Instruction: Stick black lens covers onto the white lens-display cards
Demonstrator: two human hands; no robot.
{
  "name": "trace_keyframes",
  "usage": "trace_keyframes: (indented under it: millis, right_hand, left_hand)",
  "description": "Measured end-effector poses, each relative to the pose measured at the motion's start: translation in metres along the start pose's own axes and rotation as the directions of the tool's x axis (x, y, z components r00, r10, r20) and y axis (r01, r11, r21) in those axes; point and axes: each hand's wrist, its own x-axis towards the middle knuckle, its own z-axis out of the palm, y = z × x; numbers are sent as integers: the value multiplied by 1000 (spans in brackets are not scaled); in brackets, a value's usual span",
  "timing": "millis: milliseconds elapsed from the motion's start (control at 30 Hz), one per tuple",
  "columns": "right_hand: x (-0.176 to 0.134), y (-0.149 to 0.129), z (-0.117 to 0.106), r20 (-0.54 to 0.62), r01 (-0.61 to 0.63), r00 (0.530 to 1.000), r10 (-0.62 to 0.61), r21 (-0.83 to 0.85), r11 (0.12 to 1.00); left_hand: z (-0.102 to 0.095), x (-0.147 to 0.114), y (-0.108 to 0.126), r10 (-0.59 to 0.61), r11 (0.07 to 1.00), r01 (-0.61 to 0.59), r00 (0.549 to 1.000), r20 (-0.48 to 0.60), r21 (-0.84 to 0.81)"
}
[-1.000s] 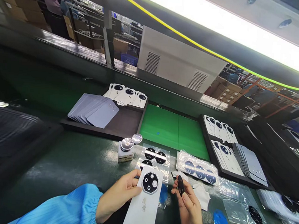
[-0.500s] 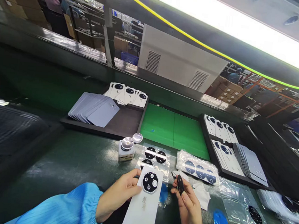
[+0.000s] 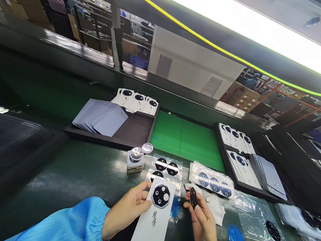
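My left hand (image 3: 131, 207) grips the upper left edge of a white phone back cover (image 3: 154, 219), which has dark lettering and a black camera plate near its top. Between the thumb and fingers of my right hand (image 3: 202, 221) is a black camera lens cover (image 3: 193, 197), a thin disc with small holes, turned nearly edge-on. The disc is apart from the back cover, to its right. Behind the back cover lies a clear sheet (image 3: 177, 178) of black lens covers. A blue round film (image 3: 175, 208) shows between my hands.
A black tray (image 3: 137, 129) of grey and white covers stands back left, another tray (image 3: 258, 187) back right. A green conveyor belt (image 3: 192, 138) runs between them. A small box with round metal lids (image 3: 135, 165), packed lens covers (image 3: 211, 179), a white cloth (image 3: 216, 210) and blue film (image 3: 236, 239) lie around.
The green belt's seam and a small blue speck on it have shifted left. Lettering on the back cover shows darker and clearer now. Both hands keep their holds, almost still.
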Motion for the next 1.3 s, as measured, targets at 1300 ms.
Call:
trace_keyframes:
  millis: [1300]
  right_hand:
    - [-14,-15,27,527,643,765,-370,-653,400]
  left_hand:
    - [3,0,-11,38,997,-35,998,51,-69]
